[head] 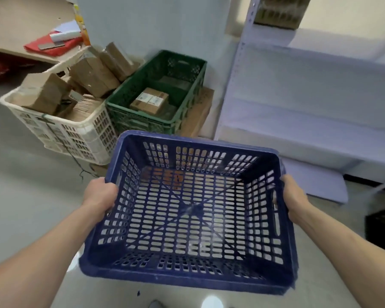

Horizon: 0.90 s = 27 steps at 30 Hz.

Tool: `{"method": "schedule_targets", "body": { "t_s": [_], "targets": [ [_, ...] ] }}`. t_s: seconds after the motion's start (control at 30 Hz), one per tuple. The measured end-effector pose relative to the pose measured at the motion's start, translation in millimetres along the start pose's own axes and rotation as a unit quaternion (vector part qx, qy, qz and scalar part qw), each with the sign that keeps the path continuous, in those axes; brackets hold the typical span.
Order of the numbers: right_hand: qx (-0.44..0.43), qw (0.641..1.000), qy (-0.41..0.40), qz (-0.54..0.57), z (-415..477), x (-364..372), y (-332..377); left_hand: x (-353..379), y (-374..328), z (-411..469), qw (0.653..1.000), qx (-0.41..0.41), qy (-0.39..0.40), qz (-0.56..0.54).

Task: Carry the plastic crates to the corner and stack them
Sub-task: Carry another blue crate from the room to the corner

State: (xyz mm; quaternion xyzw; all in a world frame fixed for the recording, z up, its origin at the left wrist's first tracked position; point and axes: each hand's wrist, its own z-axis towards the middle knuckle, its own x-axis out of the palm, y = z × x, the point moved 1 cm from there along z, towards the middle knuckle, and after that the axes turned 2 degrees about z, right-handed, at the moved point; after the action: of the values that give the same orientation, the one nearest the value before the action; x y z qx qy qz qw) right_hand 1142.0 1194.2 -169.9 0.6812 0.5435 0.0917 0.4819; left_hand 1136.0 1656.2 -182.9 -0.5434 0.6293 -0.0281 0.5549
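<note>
The right edge cuts off a black crate (383, 228).

A stockroom: bare metal shelving (309, 90), floor crates (156, 96) holding cardboard parcels (93, 74).

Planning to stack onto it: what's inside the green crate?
A labelled cardboard box lies in the green crate; its near wall hides the floor in front.
</note>
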Motion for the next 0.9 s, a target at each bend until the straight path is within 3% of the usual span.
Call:
{"method": "schedule_targets", "body": {
  "t_s": [0.53,0.9],
  "targets": [
    [0.027,0.994,-0.087,0.063,84,-230,-25,177,-158,-112,0.99,0.113,0.073,0.032],
    [0.066,0.97,-0.202,0.12,102,-354,-54,296,-260,-170,0.96,0.187,0.2,0.055]
  ]
}}
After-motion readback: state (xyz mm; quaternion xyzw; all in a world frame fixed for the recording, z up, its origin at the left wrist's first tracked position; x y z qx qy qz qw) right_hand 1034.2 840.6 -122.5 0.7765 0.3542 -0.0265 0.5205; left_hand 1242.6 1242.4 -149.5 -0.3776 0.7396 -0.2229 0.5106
